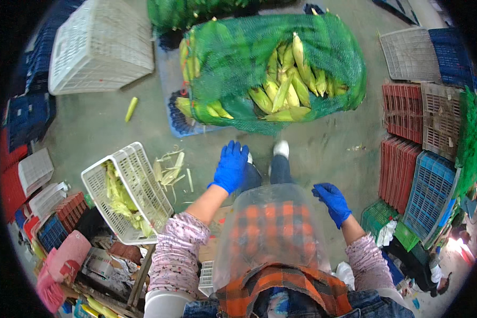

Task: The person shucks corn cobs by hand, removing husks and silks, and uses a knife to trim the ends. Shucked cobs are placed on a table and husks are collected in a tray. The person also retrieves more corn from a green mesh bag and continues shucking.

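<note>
My left hand [230,169], in a blue glove, hangs empty with its fingers stretched forward, right of a tilted white plastic crate [137,175]. My right hand [334,202], also in a blue glove, holds nothing I can see; its fingers are loosely bent. Between the hands is a clear plastic apron [270,194] over orange-and-black checked cloth. Ahead of my feet lies a green mesh sack [230,67], torn or opened on top, showing several ears of corn in their husks [286,89]. Pale green husks [121,194] lie inside the crate.
A blue pallet [175,131] shows under the sack. A single ear of corn [131,109] and loose husk scraps [170,171] lie on the floor. A large white crate [103,51] stands at upper left. Stacked red crates [399,175] and a blue crate [431,190] line the right.
</note>
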Demonstrator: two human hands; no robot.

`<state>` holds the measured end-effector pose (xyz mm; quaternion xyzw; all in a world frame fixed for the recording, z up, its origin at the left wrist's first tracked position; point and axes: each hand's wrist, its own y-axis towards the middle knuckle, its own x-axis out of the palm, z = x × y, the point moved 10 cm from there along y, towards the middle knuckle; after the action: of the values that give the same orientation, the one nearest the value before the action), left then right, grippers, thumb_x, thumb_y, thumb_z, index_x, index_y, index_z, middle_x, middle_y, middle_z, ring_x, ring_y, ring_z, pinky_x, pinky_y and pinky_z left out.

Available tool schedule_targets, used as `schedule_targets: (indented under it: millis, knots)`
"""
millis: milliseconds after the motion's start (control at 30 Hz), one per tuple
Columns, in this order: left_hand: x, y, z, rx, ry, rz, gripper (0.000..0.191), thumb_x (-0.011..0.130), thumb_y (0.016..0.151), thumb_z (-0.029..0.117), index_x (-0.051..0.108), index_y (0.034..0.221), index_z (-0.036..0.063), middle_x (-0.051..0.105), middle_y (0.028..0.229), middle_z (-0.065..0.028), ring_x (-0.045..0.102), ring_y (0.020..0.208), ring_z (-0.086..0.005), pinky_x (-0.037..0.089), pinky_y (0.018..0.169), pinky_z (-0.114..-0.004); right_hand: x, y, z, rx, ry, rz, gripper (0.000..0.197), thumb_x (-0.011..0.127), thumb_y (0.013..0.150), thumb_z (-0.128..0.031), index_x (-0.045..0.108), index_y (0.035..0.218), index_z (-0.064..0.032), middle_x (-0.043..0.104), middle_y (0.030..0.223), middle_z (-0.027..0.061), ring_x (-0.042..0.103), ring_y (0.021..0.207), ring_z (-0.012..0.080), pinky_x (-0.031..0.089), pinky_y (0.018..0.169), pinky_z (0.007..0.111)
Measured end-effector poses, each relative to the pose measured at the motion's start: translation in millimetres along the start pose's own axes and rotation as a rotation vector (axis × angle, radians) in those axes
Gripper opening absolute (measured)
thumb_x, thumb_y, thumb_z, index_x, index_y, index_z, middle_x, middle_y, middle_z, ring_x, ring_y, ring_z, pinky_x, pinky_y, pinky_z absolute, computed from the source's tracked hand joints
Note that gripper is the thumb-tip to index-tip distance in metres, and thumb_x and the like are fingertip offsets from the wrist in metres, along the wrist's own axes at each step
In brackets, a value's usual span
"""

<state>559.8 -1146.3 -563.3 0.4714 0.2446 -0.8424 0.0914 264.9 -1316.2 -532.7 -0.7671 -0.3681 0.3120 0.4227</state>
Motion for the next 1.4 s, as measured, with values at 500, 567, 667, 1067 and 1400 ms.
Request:
schedule_targets:
  millis: [500, 567, 667, 1067, 1400]
  knots:
    - [172, 201, -77, -0.5, -0.953, 0.154, 0.048, 0.064, 0.09, 0.025, 0.052, 0.13, 0.0002, 0.062, 0.116, -0.0209, 0.06, 0.105, -0.0324, 0.047, 0.091, -0.04, 40, 363, -135, -0.526, -1.325, -0.182, 0.06, 0.078, 0.071, -0.03, 0.055, 0.12, -0.0033, 0.062, 0.114, 0.0228, 0.059, 0.107, 0.038, 0.047, 0.095, 0.043]
    - [197, 219, -86, -0.679, -1.206, 0.231, 0.047, 0.066, 0.09, 0.022, 0.052, 0.13, -0.0003, 0.061, 0.118, -0.0163, 0.06, 0.104, -0.0259, 0.048, 0.09, -0.036, 35, 383, -113, -0.594, -1.397, -0.154, 0.073, 0.084, 0.063, -0.036, 0.052, 0.122, -0.0067, 0.06, 0.111, 0.019, 0.058, 0.105, 0.0372, 0.047, 0.09, 0.046]
    - [197, 234, -98, -0.944, -1.449, 0.307, 0.049, 0.07, 0.089, 0.018, 0.051, 0.13, -0.0006, 0.059, 0.124, -0.0106, 0.056, 0.106, -0.0196, 0.045, 0.094, -0.032, 37, 386, -106, -0.58, -1.473, -0.158, 0.079, 0.085, 0.06, -0.041, 0.052, 0.125, -0.0106, 0.058, 0.108, 0.0132, 0.055, 0.103, 0.0348, 0.045, 0.085, 0.047]
    - [239, 256, -128, -1.005, -1.95, 0.284, 0.058, 0.064, 0.092, 0.038, 0.046, 0.139, 0.0078, 0.051, 0.138, -0.0091, 0.049, 0.123, -0.0223, 0.039, 0.102, -0.035, -21, 382, -197, -0.676, -0.419, 0.123, 0.082, 0.086, 0.066, -0.036, 0.049, 0.128, 0.0012, 0.057, 0.119, 0.0228, 0.055, 0.109, 0.0388, 0.044, 0.095, 0.045]
    - [249, 272, -122, -0.975, -1.822, 0.382, 0.06, 0.074, 0.084, 0.015, 0.046, 0.136, 0.0031, 0.054, 0.132, -0.0101, 0.054, 0.12, -0.0241, 0.044, 0.102, -0.039, -2, 413, -213, -0.639, -0.722, 0.198, 0.075, 0.083, 0.065, -0.04, 0.056, 0.12, 0.0029, 0.061, 0.106, 0.0243, 0.059, 0.099, 0.0399, 0.048, 0.087, 0.047]
